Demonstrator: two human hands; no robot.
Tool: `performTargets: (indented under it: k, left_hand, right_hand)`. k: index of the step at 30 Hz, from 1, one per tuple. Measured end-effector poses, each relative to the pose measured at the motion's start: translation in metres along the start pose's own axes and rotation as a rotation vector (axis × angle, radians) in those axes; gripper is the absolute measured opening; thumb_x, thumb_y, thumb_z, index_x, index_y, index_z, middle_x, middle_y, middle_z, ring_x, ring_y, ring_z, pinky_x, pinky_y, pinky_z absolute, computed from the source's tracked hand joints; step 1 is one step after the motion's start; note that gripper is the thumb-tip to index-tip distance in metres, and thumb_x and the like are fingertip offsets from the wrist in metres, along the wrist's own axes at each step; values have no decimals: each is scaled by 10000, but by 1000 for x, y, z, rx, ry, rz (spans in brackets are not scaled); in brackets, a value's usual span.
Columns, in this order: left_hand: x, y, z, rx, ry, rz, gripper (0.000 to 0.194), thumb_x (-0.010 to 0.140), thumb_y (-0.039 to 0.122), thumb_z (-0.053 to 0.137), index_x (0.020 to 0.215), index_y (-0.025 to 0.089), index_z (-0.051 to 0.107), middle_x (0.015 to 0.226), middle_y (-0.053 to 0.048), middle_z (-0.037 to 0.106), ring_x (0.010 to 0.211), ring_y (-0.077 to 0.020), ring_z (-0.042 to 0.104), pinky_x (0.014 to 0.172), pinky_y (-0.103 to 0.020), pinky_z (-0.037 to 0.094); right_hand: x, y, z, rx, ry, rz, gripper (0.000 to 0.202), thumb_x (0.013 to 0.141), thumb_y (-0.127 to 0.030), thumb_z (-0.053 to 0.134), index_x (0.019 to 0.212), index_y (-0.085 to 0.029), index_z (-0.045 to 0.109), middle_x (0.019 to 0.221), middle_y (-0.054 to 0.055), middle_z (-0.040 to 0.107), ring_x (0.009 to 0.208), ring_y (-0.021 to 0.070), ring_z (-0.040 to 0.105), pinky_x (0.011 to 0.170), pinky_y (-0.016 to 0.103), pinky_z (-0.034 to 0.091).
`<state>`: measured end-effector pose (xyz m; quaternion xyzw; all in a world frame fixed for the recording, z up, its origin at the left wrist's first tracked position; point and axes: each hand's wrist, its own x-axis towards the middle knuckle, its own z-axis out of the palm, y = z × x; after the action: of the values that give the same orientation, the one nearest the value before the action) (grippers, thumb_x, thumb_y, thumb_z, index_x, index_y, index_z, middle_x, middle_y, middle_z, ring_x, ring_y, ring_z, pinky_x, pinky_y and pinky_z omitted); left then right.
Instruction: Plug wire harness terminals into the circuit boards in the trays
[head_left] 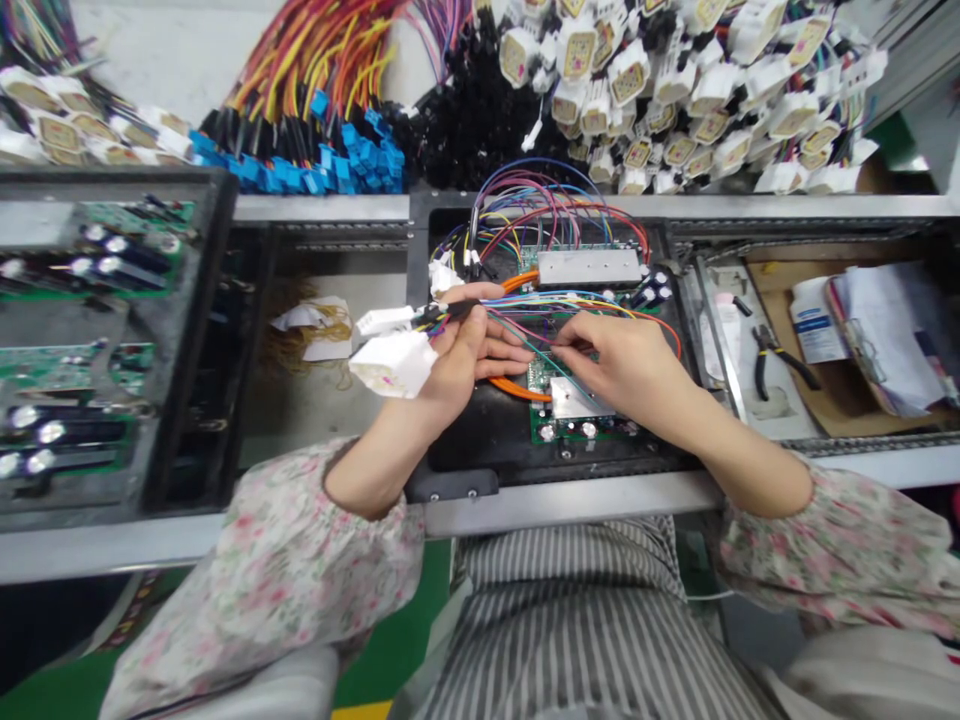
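Left hand (451, 362) loosely curled, thumb pinning multicoloured, white-plugged harness (463, 309); right hand (630, 362) pinched, hold unclear.

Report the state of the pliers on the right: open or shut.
Open: the pliers lie with their handles spread apart in a V. The jaw tips are too small to make out.
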<state>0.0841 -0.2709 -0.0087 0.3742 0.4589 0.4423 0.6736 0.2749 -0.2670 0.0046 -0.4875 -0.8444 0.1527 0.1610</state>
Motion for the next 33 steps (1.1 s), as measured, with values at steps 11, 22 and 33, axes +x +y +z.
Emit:
performTargets:
  k: [11,22,33]
  left_hand:
    - [-1,12,12,-5,103,-94,165,978,132,332,1057,174,471,613,52,612,554,-113,688,574,-222,593]
    - [0,15,14,-5,131,-137,136,981,126,345,1052,154,458,586,61,600,512,-114,667,538,-215,583]
    - [0,5,7,407,47,53,287,994,182,240,1108,140,499,751,-22,637,607,-135,692,598,-269,585]
  right_hand:
    - [-1,3,1,-69,46,-32,94,824,-143,610,735,-166,624,679,19,677,618,134,597,582,238,353]
    - [-1,1,2,-135,45,-30,85,807,-144,621,727,-171,627,672,26,685,609,144,615,569,243,367]
    - [-9,-11,-25,148,-128,67,67,803,-211,635,743,-203,666,626,-13,661,547,121,588,525,242,419]
